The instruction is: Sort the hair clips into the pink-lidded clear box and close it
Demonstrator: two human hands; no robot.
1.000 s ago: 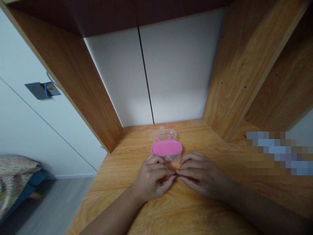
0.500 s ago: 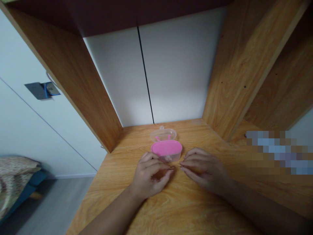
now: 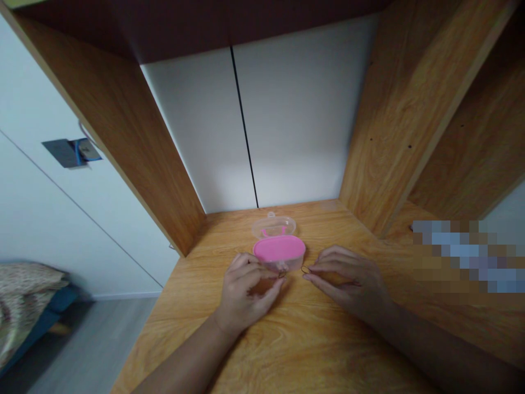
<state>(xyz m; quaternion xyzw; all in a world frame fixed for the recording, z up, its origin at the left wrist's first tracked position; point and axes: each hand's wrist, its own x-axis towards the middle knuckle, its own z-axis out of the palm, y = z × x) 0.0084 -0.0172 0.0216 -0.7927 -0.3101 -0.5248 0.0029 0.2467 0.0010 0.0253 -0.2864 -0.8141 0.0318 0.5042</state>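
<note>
My left hand [image 3: 245, 293] pinches a small thin dark loop [image 3: 282, 274] between thumb and forefinger. A second small thin loop [image 3: 305, 270], brownish, sticks out from the fingertips of my right hand [image 3: 350, 280], which are closed on it. What the loops are made of is too small to tell. Just beyond the fingers stands an oval clear plastic box [image 3: 293, 265] with a pink inner cover [image 3: 279, 248] on top. Its clear lid [image 3: 274, 226] lies tilted back behind it, with a pink handle-shaped strip showing through. My left fingers hide part of the box's front.
The wooden desktop [image 3: 295, 350] runs under both arms. Upright wooden panels [image 3: 164, 158] [image 3: 394, 131] flank a white back wall [image 3: 299, 126]. A pixelated patch covers something at the right. Bedding [image 3: 28, 306] shows at lower left.
My hands have drawn slightly apart, the left one moving a little leftward. The loop at my right fingertips now shows as a rounded ring. The box stays put.
</note>
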